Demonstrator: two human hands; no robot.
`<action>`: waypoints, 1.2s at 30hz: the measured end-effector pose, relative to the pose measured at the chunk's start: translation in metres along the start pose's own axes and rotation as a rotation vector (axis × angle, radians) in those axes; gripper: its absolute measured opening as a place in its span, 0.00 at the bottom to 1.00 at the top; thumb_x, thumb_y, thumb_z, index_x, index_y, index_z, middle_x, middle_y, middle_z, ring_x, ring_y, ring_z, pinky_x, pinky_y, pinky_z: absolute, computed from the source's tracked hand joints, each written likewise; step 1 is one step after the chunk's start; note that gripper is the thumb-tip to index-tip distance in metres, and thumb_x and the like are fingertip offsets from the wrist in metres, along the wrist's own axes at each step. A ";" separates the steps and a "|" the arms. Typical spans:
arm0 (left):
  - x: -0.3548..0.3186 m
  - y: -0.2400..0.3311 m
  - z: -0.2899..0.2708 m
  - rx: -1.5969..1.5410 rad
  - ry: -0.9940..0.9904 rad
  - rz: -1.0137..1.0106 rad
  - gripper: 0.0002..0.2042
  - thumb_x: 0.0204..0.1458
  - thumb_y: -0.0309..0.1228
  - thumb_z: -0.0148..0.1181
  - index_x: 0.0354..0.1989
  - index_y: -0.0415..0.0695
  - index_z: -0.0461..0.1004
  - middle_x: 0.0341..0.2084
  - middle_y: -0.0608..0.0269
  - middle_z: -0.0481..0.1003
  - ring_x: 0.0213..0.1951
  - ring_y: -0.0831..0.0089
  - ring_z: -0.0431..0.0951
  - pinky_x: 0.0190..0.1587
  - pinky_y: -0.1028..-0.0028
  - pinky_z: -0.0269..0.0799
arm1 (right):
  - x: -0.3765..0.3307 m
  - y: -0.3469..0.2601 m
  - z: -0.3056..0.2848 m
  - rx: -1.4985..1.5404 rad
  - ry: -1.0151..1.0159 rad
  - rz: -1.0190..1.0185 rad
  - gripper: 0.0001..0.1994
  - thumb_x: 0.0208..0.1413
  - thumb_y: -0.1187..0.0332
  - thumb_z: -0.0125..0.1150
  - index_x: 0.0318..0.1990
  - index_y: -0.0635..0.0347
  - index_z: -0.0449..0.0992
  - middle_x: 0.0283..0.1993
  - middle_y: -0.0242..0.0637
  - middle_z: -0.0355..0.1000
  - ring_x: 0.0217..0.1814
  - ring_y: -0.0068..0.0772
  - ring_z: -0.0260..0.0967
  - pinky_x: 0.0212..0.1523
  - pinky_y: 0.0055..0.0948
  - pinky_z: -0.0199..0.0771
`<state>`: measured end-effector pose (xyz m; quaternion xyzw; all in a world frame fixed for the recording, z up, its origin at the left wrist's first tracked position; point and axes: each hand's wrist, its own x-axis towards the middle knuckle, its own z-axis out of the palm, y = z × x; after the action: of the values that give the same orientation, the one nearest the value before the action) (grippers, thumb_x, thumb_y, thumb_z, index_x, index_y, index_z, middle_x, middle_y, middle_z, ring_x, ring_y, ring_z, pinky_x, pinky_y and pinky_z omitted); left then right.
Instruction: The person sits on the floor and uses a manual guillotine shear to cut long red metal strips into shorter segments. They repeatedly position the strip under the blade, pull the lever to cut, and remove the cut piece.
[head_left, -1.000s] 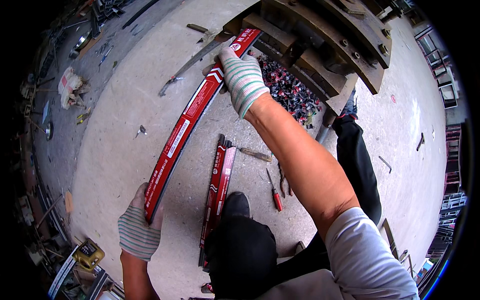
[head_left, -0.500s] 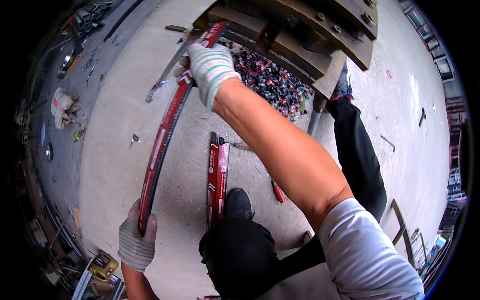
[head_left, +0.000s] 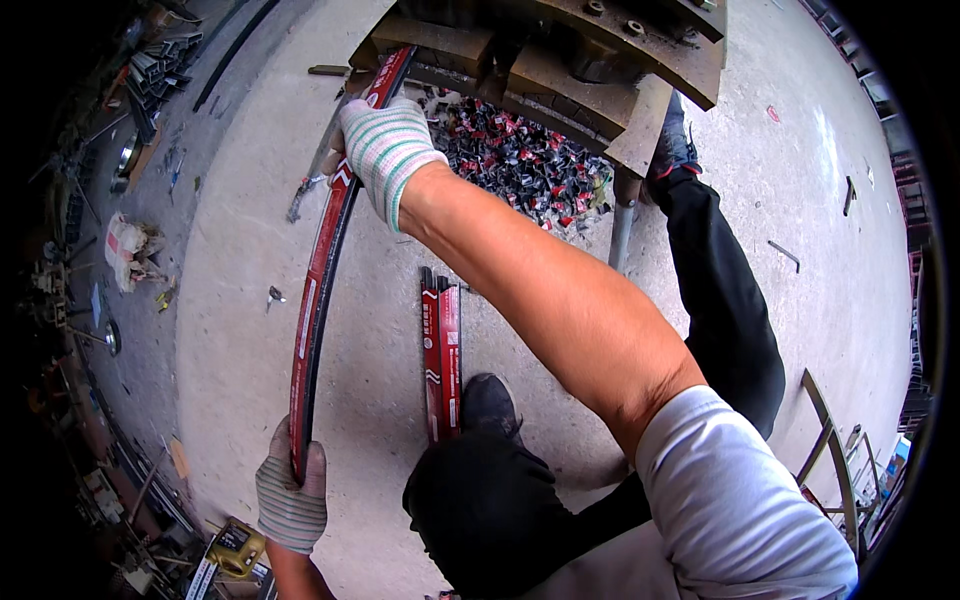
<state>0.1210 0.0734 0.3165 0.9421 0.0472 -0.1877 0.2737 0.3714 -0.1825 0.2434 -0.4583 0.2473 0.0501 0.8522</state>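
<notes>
- The gloved left hand is closed on the lower end of the red-and-black profile strip, thumb on one side, fingers on the other.
- The strip slants up and rightward from that grip to the gloved right hand, wrapped round it just short of its upper end.
- That end meets the bolted steel machine (whether it sits inside, I cannot tell); feeding seems in hand, and the next move probably calls for steady two-handed alignment.
</notes>
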 end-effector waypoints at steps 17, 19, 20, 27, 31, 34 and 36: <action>-0.001 0.005 0.006 0.032 -0.019 -0.032 0.25 0.67 0.35 0.58 0.68 0.34 0.67 0.44 0.42 0.82 0.43 0.62 0.83 0.50 0.66 0.78 | -0.004 -0.004 0.001 0.145 -0.013 0.071 0.10 0.65 0.66 0.53 0.37 0.62 0.77 0.28 0.42 0.76 0.24 0.34 0.72 0.26 0.34 0.75; 0.000 0.005 0.009 0.039 0.033 0.023 0.25 0.67 0.34 0.58 0.69 0.36 0.67 0.45 0.42 0.82 0.45 0.59 0.84 0.52 0.65 0.78 | -0.003 -0.005 0.003 0.098 0.033 -0.018 0.08 0.66 0.67 0.54 0.38 0.61 0.75 0.27 0.41 0.75 0.22 0.36 0.73 0.24 0.37 0.77; 0.001 0.005 0.009 0.054 0.042 0.021 0.25 0.67 0.33 0.58 0.69 0.36 0.67 0.46 0.42 0.82 0.45 0.58 0.84 0.52 0.65 0.78 | -0.002 -0.004 0.003 0.106 0.028 -0.013 0.08 0.66 0.67 0.54 0.39 0.61 0.74 0.27 0.41 0.74 0.22 0.37 0.74 0.23 0.38 0.77; 0.003 0.005 0.002 0.095 0.083 -0.007 0.26 0.65 0.31 0.59 0.70 0.36 0.67 0.50 0.40 0.81 0.49 0.52 0.85 0.55 0.63 0.78 | 0.008 0.005 0.001 0.136 -0.053 -0.009 0.07 0.70 0.65 0.54 0.42 0.59 0.72 0.27 0.40 0.75 0.23 0.40 0.77 0.23 0.40 0.82; 0.004 0.004 0.004 0.054 0.064 0.012 0.26 0.65 0.31 0.60 0.70 0.36 0.66 0.53 0.38 0.80 0.53 0.50 0.84 0.57 0.62 0.77 | 0.011 0.005 -0.002 0.136 -0.079 0.014 0.06 0.70 0.66 0.55 0.42 0.59 0.72 0.28 0.38 0.74 0.23 0.39 0.77 0.24 0.41 0.83; 0.004 0.004 0.006 0.055 0.037 0.038 0.24 0.67 0.32 0.57 0.69 0.35 0.67 0.48 0.41 0.80 0.48 0.60 0.83 0.55 0.66 0.76 | 0.013 0.003 -0.002 0.046 -0.008 -0.021 0.06 0.69 0.68 0.54 0.42 0.62 0.70 0.28 0.40 0.73 0.23 0.42 0.76 0.24 0.45 0.83; 0.005 0.004 0.004 0.044 0.011 0.012 0.25 0.66 0.32 0.58 0.69 0.35 0.67 0.50 0.40 0.80 0.49 0.56 0.83 0.56 0.65 0.76 | 0.013 0.002 -0.001 0.076 -0.049 -0.008 0.06 0.69 0.68 0.54 0.42 0.61 0.70 0.28 0.41 0.73 0.22 0.42 0.76 0.23 0.44 0.83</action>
<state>0.1250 0.0676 0.3133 0.9492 0.0390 -0.1819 0.2537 0.3816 -0.1841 0.2354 -0.4253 0.2264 0.0483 0.8749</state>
